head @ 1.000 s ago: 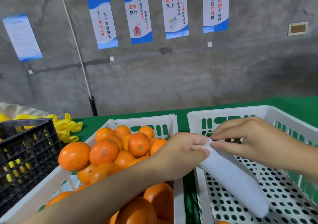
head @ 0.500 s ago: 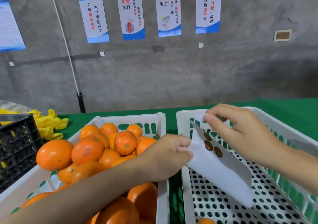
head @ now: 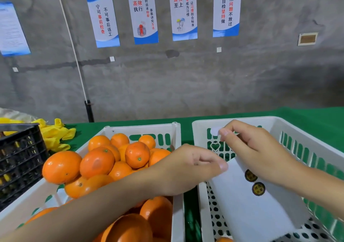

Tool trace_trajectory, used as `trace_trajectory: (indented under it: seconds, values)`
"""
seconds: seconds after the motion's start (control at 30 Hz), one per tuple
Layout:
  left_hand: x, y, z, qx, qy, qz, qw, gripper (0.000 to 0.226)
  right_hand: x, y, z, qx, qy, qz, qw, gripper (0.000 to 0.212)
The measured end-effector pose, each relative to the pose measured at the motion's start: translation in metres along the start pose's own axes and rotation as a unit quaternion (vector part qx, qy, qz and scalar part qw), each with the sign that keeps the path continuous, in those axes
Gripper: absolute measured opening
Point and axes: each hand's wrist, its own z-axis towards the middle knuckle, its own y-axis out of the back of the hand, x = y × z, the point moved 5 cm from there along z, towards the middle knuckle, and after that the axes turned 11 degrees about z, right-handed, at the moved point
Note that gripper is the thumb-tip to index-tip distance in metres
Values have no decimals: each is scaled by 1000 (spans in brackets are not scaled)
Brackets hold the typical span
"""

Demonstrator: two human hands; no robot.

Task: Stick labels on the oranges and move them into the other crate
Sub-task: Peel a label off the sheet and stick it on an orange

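Right grip (head: 260, 152) is up high by the far wall of the receiving crate (head: 279, 119), thumb and forefinger pinching 1 round label (head: 216, 131), pale back turned to us, clear of the sheet. Left grip (head: 189, 169) pinches the top corner of the white backing sheet (head: 251, 213), which slopes down below the right grip into that crate, with 2 dark round labels (head: 250, 175) showing on it just under the right wrist. The job now, as I read it, is getting that label onto fruit. Hold it by the very edge so the glue side meets no fingertip, and keep it from folding on itself. Pick a smooth patch of peel away from the stem dimple and press from the middle out. The left grip will likely have to park the sheet to steady an orange. And the oranges (head: 137, 154) are right there, heaped in the white slotted crate (head: 141, 129) to the left of the left grip and under that forearm. They're bright and glossy with pebbled skin and small green stem buttons, plus a blotched orange (head: 96, 164) with a dull brownish patch. They look round and firm, so they may roll if the heap is nudged. Just 1 lone orange (head: 223, 239) peeks in at the near edge of the receiving crate, below both grips, and a green-covered bench (head: 316, 113) lies beneath it all.
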Motion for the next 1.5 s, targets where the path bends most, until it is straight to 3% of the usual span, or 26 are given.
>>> trace_trajectory:
  seconds: [0.07, 0.13, 0.2, 0.23, 0.27, 0.37, 0.43, 0.53, 0.67, 0.77, 0.83, 0.9, 0.97, 1.03, 1.1, 1.2, 1.33, 1.5]
  values:
    - [-2, 19, 1, -49, 8, 11, 999, 31, -1, 2, -1, 7, -8, -6, 1000, 36]
    - [2, 56, -4, -150, -10, 171, 974, 31, 0, 3, 0, 15, -13, -16, 1000, 27]
    - [5, 90, -12, -215, -11, 438, 872, 23, 0, 3, 0, 24, -20, -34, 999, 21]
    - [12, 100, -14, -199, 13, 509, 838, 19, 0, 3, 0, 28, -22, -42, 998, 24]
    - [24, 107, -14, -161, 50, 531, 830, 24, 0, 2, 0, 32, -26, -51, 998, 27]
    - [65, 98, -13, 22, 162, 543, 824, 68, 0, 0, -2, 55, -35, -68, 996, 32]
    - [82, 88, -13, 85, 194, 553, 806, 85, -1, -2, -3, 68, -39, -70, 994, 33]
    - [84, 82, -8, 63, 166, 555, 813, 84, -2, -3, -2, 70, -36, -74, 994, 36]
    - [76, 85, -7, 1, 128, 601, 789, 66, -2, -2, -1, 50, -42, -80, 995, 35]
    - [61, 113, -13, -177, 126, 549, 807, 68, -2, 1, 0, 19, -44, -90, 995, 34]
    - [53, 124, -20, -290, 139, 400, 858, 66, -2, 6, 1, -11, -42, -98, 994, 30]
    - [49, 113, -14, -317, 137, 143, 928, 59, 0, 11, 2, -40, -41, -105, 993, 27]
    - [46, 90, -1, -299, 161, -42, 940, 38, 4, 14, 2, -65, -35, -107, 991, 27]
    - [40, 67, 6, -266, 182, -132, 937, 33, 11, 17, 0, -88, -13, -116, 989, 29]
    - [34, 50, 9, -233, 162, -121, 951, 50, 19, 19, -2, -111, 22, -127, 985, 28]
    - [21, 28, 5, -182, 102, -17, 978, 73, 31, 21, -3, -121, 83, -141, 979, 19]
    - [19, 8, 0, -122, 115, -18, 986, 74, 41, 18, -5, -111, 140, -152, 972, 22]
    - [22, 15, 1, -127, 165, -39, 977, 79, 49, 19, -8, -103, 201, -158, 961, 29]
